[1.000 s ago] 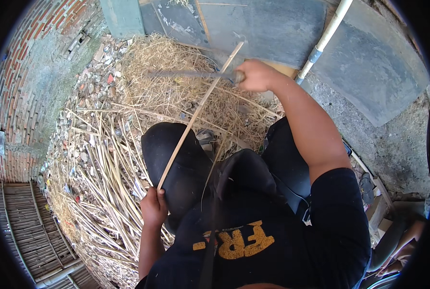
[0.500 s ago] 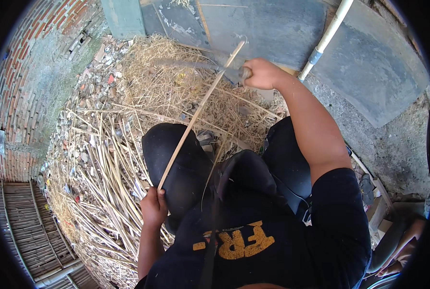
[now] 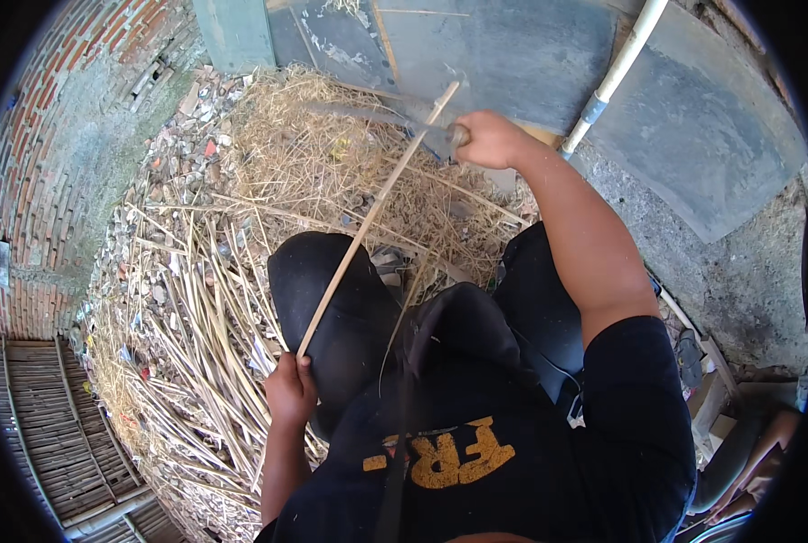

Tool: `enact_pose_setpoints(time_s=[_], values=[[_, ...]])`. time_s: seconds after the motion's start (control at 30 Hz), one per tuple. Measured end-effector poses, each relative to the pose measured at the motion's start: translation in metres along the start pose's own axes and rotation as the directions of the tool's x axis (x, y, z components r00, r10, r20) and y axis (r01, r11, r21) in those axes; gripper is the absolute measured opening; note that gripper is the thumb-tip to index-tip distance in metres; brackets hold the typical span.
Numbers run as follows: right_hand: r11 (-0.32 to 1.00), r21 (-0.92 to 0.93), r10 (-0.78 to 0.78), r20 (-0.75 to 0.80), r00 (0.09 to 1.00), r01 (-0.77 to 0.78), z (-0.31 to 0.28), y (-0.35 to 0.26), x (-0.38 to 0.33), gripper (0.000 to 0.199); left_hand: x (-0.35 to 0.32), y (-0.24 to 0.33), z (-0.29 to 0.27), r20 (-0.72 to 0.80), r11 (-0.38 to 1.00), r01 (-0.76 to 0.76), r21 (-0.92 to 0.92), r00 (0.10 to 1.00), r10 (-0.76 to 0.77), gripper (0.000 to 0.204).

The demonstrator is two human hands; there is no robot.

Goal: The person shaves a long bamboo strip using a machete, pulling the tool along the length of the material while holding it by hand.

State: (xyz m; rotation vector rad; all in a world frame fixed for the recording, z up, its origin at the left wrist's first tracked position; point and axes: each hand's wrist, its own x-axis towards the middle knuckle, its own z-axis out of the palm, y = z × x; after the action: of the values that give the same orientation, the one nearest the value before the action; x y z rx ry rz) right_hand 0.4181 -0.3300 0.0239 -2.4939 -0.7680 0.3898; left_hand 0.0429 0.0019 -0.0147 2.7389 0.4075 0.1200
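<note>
My left hand (image 3: 291,391) is closed round the near end of a long, thin bamboo strip (image 3: 361,237). From there the strip slants up and away to the right, passing over my left knee. At its far part, my right hand (image 3: 492,140) grips the handle of a long-bladed knife (image 3: 368,112). The blade points left and crosses the strip near its far end; motion smears its outline. Whether the edge is cutting into the strip cannot be made out.
Many split bamboo strips (image 3: 207,326) lie on the rubble at the left. A heap of shavings (image 3: 309,149) spreads ahead. A brick wall (image 3: 69,154) stands left, grey panels (image 3: 503,63) and a white pipe (image 3: 626,63) ahead. Another person's limbs (image 3: 752,466) show at lower right.
The knife blade has tilted slightly, its tip a little farther away. The strip's far end has shifted slightly; my left hand stays almost in place.
</note>
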Motion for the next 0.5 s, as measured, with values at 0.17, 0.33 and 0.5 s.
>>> enact_pose_setpoints(time_s=[0.17,0.33,0.5], values=[[0.994,-0.049,0.087,-0.144,0.986,-0.095,-0.005,0.002,-0.006,0.022,0.001,0.002,-0.012,0.058,1.0,0.002,-0.018,0.998,-0.001,0.032],[0.991,-0.113,-0.067,-0.009,0.998,0.065,0.0,-0.035,-0.017,0.025,0.004,-0.002,-0.013,0.117,0.997,0.006,-0.08,0.993,0.004,0.032],[0.998,-0.064,-0.003,0.012,1.0,0.004,0.0,-0.007,-0.005,0.023,0.003,0.006,-0.005,0.055,0.999,0.022,-0.043,0.998,-0.019,0.031]])
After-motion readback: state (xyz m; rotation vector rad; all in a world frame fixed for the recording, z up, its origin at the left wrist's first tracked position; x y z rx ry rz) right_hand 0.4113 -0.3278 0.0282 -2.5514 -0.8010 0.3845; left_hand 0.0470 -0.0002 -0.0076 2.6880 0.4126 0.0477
